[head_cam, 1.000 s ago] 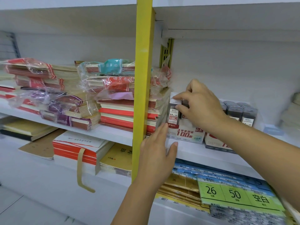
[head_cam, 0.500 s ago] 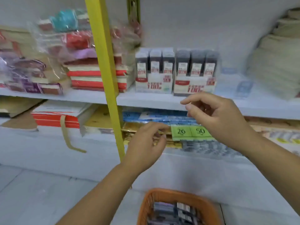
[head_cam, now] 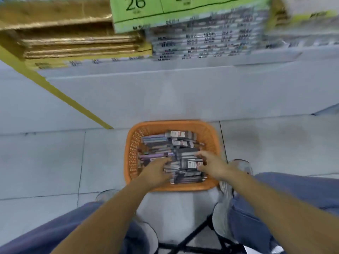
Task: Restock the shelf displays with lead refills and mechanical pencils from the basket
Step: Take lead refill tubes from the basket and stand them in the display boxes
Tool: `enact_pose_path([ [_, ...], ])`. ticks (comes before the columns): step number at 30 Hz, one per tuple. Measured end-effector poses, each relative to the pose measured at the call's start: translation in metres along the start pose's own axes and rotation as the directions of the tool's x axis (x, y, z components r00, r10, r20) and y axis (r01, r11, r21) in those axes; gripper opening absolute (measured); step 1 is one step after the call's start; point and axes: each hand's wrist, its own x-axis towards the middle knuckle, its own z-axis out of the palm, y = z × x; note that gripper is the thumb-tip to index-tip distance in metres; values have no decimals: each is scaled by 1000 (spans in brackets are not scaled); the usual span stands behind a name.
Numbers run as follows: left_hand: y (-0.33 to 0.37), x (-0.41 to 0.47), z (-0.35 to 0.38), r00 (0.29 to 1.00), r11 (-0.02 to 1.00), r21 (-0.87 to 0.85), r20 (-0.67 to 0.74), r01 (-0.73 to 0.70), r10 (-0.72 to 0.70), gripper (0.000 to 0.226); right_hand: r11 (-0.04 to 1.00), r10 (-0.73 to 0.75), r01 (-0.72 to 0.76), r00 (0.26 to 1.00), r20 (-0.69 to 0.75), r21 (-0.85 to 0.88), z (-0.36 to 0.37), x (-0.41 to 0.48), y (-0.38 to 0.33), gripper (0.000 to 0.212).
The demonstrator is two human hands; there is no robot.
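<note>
1. The orange basket (head_cam: 129, 154) sits on the grey tiled floor (head_cam: 45, 162), just in front of the white shelf base (head_cam: 165, 92) and between the person's knees.
2. It is heaped with slim packs of lead refills and mechanical pencils (head_cam: 165, 143). Most are dark, and a few near the far side show white and red labels.
3. Both bare arms reach down into the basket from the near side.
4. The left hand (head_cam: 156, 171) lies on the left part of the heap, its fingers down among the packs. It is too blurred to tell whether it grips anything.
5. The right hand (head_cam: 211, 165) is over the right part, thumb and fingers spread apart. A white-labelled pack (head_cam: 195, 163) lies in the gap between them, and I cannot tell whether they touch it.
6. Blue-trousered legs frame the basket, with a grey shoe (head_cam: 240, 166) just beside its right rim.
7. A black stool frame (head_cam: 192, 239) shows at the near edge.
8. On the far side, the low shelf carries a stack of gold sheets (head_cam: 73, 43) on the left. A green card marked 26 (head_cam: 139, 13) lies over stacked printed packets (head_cam: 211, 39) on the right.
9. A yellow upright (head_cam: 60, 96) slants down to the floor, left of the basket.
</note>
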Motion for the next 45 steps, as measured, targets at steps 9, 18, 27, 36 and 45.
enact_pose_path([
  [9, -29, 25, 14, 991, 998, -65, -130, 8, -16, 64, 938, -52, 38, 998, -33, -344, 30, 39, 21, 79],
  [18, -34, 25, 18, 979, 992, -108, -185, 70, -90, 67, 944, -164, 123, 980, -111, -306, 44, 38, 25, 58],
  [27, -27, 40, 20, 924, 966, -238, -338, 101, -180, 28, 982, -80, 41, 975, -209, -182, 47, 40, 21, 47],
  [36, -36, 44, 6, 927, 948, -299, -315, 109, -206, 33, 992, -2, -12, 994, -105, -129, 43, 50, 17, 67],
  [45, -35, 41, 1, 957, 910, -402, -209, 105, -203, 25, 956, -18, 11, 1000, -23, -295, 42, 53, 16, 68],
])
